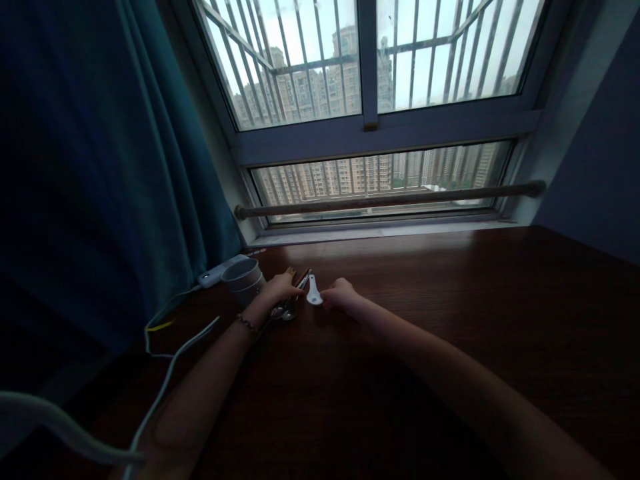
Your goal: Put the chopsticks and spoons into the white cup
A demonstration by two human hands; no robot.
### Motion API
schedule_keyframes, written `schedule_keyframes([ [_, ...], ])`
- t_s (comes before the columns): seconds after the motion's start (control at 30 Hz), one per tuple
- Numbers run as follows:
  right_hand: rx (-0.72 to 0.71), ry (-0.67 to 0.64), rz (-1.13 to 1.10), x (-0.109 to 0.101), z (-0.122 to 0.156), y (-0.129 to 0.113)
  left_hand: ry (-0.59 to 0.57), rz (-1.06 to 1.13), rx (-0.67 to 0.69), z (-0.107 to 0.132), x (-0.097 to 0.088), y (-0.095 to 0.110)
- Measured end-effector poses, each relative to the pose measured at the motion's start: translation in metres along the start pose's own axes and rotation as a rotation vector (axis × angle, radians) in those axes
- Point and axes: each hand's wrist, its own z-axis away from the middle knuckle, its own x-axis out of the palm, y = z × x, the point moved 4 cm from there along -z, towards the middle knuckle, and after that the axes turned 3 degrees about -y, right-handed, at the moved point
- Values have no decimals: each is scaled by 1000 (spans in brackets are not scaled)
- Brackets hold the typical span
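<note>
surface: dark brown polished wooden table (450, 320) under a barred window (370, 100), teal curtain (100, 167) at left.
left hand: left hand (281, 287) closed round a bundle of metal spoons (289, 311), bowls toward the person, handles toward the window; exact count unclear.
right hand: right hand (340, 293) fingers pinched narrow at the small white ceramic spoon (314, 292); full grasp or just touch, cannot tell.
white spoon position: on the table between the 2 hands, just beside the bundle.
axis: long axis runs roughly near-far, handle toward the window, bowl nearer.
nearby: grey paper cup (243, 279) just left of the left hand; white cable (175, 360).
progress: looks early; cup interior not visible, cutlery outside the cup.
</note>
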Motion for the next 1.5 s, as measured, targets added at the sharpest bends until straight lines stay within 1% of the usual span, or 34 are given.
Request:
schedule_keyframes([
  [0.07, -26, 17, -46, -24, 19, 7, -1, 6, 1, 2, 0, 2],
  [0.13, -45, 49, -53, -52, 43, 19, -4, 12, 1, 2, 0, 3],
  [0.23, -48, 112, -42, -97, 79, 44, -16, 23, 7, -2, 2, 3],
  [0.33, -15, 152, -39, -136, 109, 73, -48, 29, 20, -10, 4, 4],
  [0.43, 44, 216, -60, -165, 131, 96, -85, 30, 35, -16, 5, 5],
  [0.5, 61, 253, -90, -176, 140, 107, -87, 32, 39, -18, 5, 6],
  [0.57, 64, 265, -156, -182, 146, 116, -76, 32, 37, -18, 4, 8],
  [0.67, 41, 273, -238, -183, 151, 127, -50, 26, 29, -16, 3, 9],
  [0.77, 10, 276, -185, -184, 153, 137, -22, 24, 20, -12, 3, 8],
  [0.9, 29, 295, -132, -188, 153, 147, -3, 16, 14, -8, 4, 6],
  [1.03, 80, 317, 4, -195, 150, 151, 8, -17, 14, -11, 8, 4],
  [1.13, 127, 322, 100, -198, 149, 153, -23, -40, 16, -17, 12, 1],
  [1.27, 121, 303, 122, -198, 148, 155, -50, -52, 17, -23, 15, -3],
  [1.5, 115, 307, 225, -193, 152, 150, -24, -48, -20, -26, 18, -8],
])
